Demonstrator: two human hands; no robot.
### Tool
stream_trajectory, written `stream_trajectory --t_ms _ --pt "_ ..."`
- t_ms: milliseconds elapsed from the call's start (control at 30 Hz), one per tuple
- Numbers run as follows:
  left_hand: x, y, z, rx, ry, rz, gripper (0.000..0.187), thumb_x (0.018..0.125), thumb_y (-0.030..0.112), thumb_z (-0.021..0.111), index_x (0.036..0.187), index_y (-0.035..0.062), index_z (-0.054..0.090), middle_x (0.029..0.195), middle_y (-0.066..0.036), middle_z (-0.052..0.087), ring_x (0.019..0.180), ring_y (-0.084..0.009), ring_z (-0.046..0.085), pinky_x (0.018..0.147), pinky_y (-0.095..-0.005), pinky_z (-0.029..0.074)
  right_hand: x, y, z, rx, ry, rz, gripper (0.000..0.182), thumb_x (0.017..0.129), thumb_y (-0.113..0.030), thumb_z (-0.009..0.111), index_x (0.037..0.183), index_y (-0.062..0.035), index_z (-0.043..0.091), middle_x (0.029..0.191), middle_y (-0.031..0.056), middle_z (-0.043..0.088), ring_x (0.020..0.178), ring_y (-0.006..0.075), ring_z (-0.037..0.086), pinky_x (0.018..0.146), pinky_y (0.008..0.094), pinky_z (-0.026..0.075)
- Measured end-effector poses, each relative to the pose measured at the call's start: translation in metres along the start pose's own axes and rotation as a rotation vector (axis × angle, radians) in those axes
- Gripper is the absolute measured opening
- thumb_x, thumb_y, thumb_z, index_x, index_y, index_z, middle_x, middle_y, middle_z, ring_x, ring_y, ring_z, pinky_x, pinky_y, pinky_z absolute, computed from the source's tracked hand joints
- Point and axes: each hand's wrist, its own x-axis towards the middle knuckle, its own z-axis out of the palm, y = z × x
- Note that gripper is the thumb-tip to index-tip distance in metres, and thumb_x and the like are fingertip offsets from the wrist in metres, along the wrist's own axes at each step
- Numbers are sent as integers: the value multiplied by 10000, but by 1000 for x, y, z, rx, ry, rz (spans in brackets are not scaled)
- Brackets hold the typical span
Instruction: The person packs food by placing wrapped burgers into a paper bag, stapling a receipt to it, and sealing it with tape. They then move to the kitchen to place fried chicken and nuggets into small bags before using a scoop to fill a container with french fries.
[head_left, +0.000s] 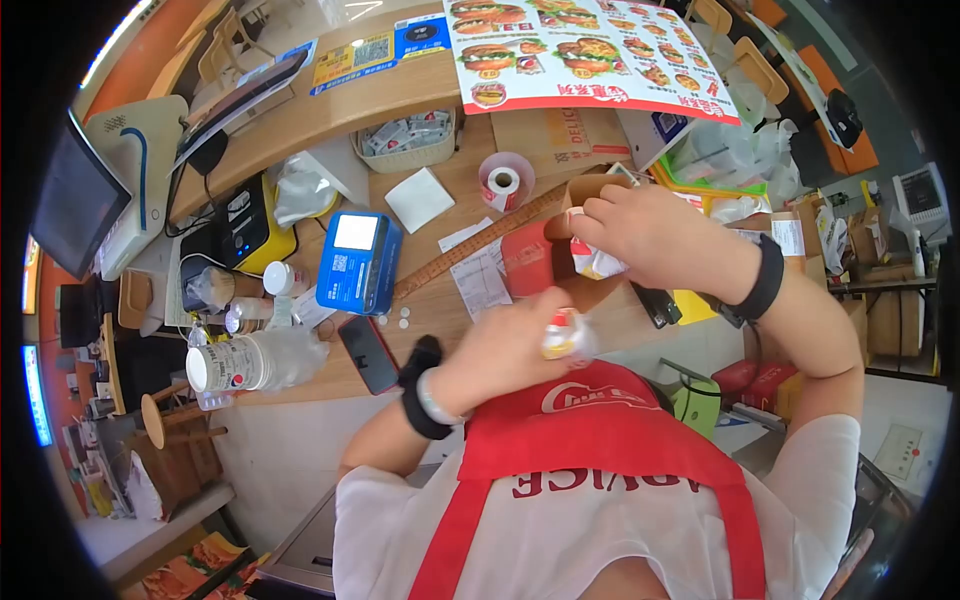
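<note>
A red and brown paper box or bag (535,262) stands open on the wooden counter in front of me. My right hand (640,235) is at its opening, fingers closed on a white wrapped item (597,262) with red and yellow print, partly inside it. Closer to my body, my left hand (515,345) holds a similar white wrapped item (567,338) below the near side of the box. Its fingers are bent round the item and blurred. What else lies inside the box is hidden.
Left on the counter are a blue payment device (358,262), a phone (368,354), stacked plastic cups (255,362) and a yellow-black printer (245,225). Beyond stand a sticker roll (502,184) and a basket of packets (408,158). A menu board (590,55) overhangs the far edge.
</note>
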Motion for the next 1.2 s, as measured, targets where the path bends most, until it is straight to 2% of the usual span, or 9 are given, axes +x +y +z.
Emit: stream_trajectory --t_ms 200,300,367,400,433,500,633,1100,1200 --pt "9 8 23 -193 82 81 468 586 212 697 927 52 418 755 -149 561 687 -316 568 580 -373 453 9 3 -1 -29 -144 -5 253 612 -105 607 817 -43 473 729 78 531 736 220 550 599 323 453" --pt "11 5 32 -234 109 106 457 590 203 691 915 40 414 763 -147 557 691 -311 566 573 -372 449 7 4 12 178 -211 12 237 640 -130 589 836 -38 493 708 83 551 699 237 568 572 334 457" --pt "12 7 41 -245 85 132 450 592 200 689 908 38 413 769 -144 554 695 -307 565 571 -372 445 7 1 35 102 -518 21 322 600 -186 630 870 -50 518 777 104 546 779 245 550 629 336 451" --pt "13 9 45 -248 72 173 445 594 200 687 905 38 412 776 -145 551 700 -305 563 572 -373 443 7 1 56 -122 -758 -10 238 652 -197 602 850 -75 548 754 97 554 749 254 552 619 338 452" --pt "15 11 49 -251 59 214 440 596 199 685 901 39 412 783 -146 548 705 -303 562 573 -374 440 -1 9 100 -121 -761 -10 238 652 -197 602 850 -75 548 754 97 554 749 254 552 619 338 452" --pt "16 12 55 -241 27 248 451 596 215 692 902 39 412 777 -147 544 697 -308 558 573 -375 437 -21 28 180 28 -431 -60 137 658 -191 562 705 -74 615 687 137 591 650 265 594 531 381 468" --pt "13 11 58 -264 -1 254 458 593 233 703 897 43 419 784 -149 545 702 -313 555 581 -375 436 -2 24 165 272 -446 46 131 660 -182 556 697 -70 614 691 139 594 654 266 595 537 382 469" --pt "10 4 42 -257 -159 345 493 590 216 720 961 48 441 782 -130 547 725 -301 555 631 -349 444 2 1 176 462 -324 210 120 667 -149 533 670 -58 610 708 145 604 669 272 599 555 385 472" --pt "11 3 25 -331 -254 225 540 567 207 744 983 45 441 843 -110 539 787 -250 561 682 -321 447 -2 1 140 432 -285 360 125 665 -135 525 689 -45 608 716 158 606 682 293 598 580 392 470"
